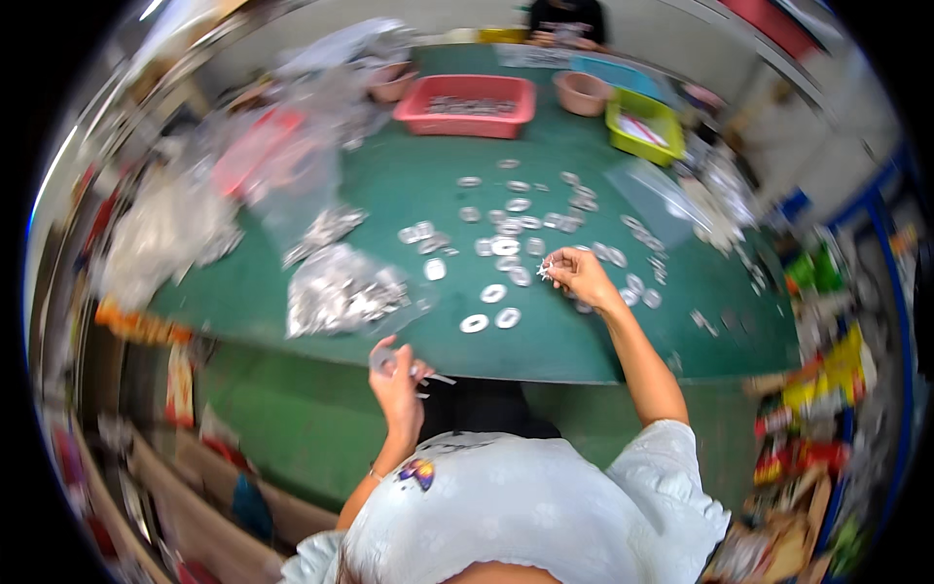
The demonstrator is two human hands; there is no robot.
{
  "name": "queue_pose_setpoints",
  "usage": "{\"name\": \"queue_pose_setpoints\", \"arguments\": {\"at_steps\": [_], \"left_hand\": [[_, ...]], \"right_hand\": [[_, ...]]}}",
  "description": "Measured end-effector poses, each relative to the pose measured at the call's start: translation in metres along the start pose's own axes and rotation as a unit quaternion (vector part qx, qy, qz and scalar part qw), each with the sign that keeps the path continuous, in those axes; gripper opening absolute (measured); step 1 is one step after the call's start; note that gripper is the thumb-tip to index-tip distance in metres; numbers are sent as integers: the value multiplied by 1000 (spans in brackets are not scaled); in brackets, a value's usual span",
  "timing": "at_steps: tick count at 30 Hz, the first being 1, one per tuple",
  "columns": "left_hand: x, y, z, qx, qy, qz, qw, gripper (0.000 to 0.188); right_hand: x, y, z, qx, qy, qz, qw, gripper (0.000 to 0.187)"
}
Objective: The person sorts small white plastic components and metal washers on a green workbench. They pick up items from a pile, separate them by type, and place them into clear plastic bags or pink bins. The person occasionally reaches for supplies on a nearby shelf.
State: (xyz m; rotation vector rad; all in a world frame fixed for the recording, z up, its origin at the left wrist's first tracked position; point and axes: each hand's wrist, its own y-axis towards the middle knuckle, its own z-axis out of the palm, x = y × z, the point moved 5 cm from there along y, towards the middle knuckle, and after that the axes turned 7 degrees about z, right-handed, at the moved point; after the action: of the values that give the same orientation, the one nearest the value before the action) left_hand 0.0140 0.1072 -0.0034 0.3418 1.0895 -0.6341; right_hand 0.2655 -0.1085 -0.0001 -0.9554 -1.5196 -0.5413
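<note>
My right hand (584, 279) is over the green table (574, 346), its fingertips closed on a few small white branching pieces (546, 267). Many flat oval metal rings (506, 246) lie scattered around it, some touching one another. At the table's front edge my left hand (396, 382) curls round a grey oval ring (381, 359). Thin white strips (440, 379) stick out between its fingers; their kind is too blurred to make out. A clear plastic bag (341, 292) full of small silvery pieces lies just beyond my left hand.
Further off stand a pink tray (465, 124) of metal parts, a round tan tub (583, 94) and a lime-green basket (644, 146). Plastic bags (161, 219) crowd the left side. A person (567, 21) sits at the far end. Packed shelves (827, 399) line the right.
</note>
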Motion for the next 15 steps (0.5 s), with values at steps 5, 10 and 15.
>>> {"name": "queue_pose_setpoints", "arguments": {"at_steps": [5, 10, 15], "left_hand": [[10, -12, 26, 68, 4, -99, 993, 30], [20, -26, 46, 153, 22, -180, 971, 29], [35, -34, 53, 206, -22, -256, 944, 30]], "right_hand": [[-44, -82, -151, -298, -69, -16, 952, 12], [-83, -166, -263, -510, -66, 53, 856, 6], [-104, -148, -302, -508, -96, 80, 852, 7]]}}
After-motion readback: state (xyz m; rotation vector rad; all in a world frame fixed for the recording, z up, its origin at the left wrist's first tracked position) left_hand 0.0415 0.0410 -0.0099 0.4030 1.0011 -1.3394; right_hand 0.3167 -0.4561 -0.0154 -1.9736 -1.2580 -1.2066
